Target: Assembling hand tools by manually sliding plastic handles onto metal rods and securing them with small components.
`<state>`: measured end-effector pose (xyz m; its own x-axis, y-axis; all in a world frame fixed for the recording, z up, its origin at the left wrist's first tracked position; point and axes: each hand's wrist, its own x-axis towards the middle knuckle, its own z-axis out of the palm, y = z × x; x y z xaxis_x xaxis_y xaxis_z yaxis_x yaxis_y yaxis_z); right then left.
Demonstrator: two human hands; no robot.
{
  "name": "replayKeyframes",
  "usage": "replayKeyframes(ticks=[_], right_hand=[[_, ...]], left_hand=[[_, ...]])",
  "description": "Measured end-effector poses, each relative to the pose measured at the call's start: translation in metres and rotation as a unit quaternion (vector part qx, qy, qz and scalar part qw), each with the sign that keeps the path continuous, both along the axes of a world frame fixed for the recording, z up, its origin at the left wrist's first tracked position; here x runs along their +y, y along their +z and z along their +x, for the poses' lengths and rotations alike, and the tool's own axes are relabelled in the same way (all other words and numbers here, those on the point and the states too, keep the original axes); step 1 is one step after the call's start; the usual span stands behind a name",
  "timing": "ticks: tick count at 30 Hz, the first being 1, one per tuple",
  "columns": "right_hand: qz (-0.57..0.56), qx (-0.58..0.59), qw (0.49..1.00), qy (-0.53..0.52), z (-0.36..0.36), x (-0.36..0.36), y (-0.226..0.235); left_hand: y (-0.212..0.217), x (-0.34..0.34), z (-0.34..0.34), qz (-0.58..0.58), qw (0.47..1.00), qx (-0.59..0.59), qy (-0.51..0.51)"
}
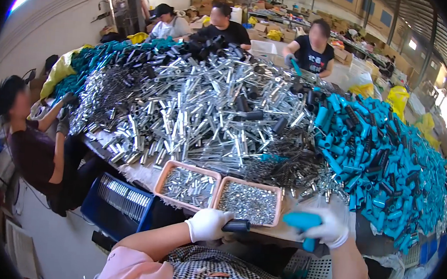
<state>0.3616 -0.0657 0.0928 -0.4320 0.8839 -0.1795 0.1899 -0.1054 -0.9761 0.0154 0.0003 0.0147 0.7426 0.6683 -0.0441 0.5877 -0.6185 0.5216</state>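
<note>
Presently, part-handling appears in hand; the left hand [209, 225] wraps its fingers round a black tube [236, 225]; the right hand's [329, 228] fingers clasp a blurred teal piece [301, 219] near the desk's [144, 173] edge. Any next move likely calls for steady grips.

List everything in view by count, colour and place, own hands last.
Metal tubes and rods: many, silver, mid-table
Turquoise plastic tubes: many, turquoise, right heap
Thin dark pieces: many, near side of the metal
Shallow trays: two, pink, table's near edge
Small metal parts: many, silver, inside both trays
Crate: one, blue, lower left, holding silver pieces
Perforated crate: one, whitish, lower right
Bags: several, yellow, far left and right
Co-workers: four around the table, one left, three far side
Left hand: one, white-gloved, holding a black cylinder
Right hand: one, white-gloved, holding a blurred turquoise part
</note>
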Motion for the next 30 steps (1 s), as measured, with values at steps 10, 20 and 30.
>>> replayKeyframes(ticks=[10,20,30], right_hand=[[-0.148,-0.019,0.989,0.007,-0.112,-0.01,-0.014],[0.134,-0.156,0.979,0.006,-0.17,-0.019,-0.003],[0.407,-0.255,0.856,0.19,-0.178,-0.025,0.004]], left_hand=[[0.025,-0.028,-0.07,0.02,0.998,0.054,0.012],[0.008,-0.043,-0.105,-0.018,0.999,0.03,0.034],[-0.008,-0.047,-0.085,-0.108,0.992,-0.042,-0.055]])
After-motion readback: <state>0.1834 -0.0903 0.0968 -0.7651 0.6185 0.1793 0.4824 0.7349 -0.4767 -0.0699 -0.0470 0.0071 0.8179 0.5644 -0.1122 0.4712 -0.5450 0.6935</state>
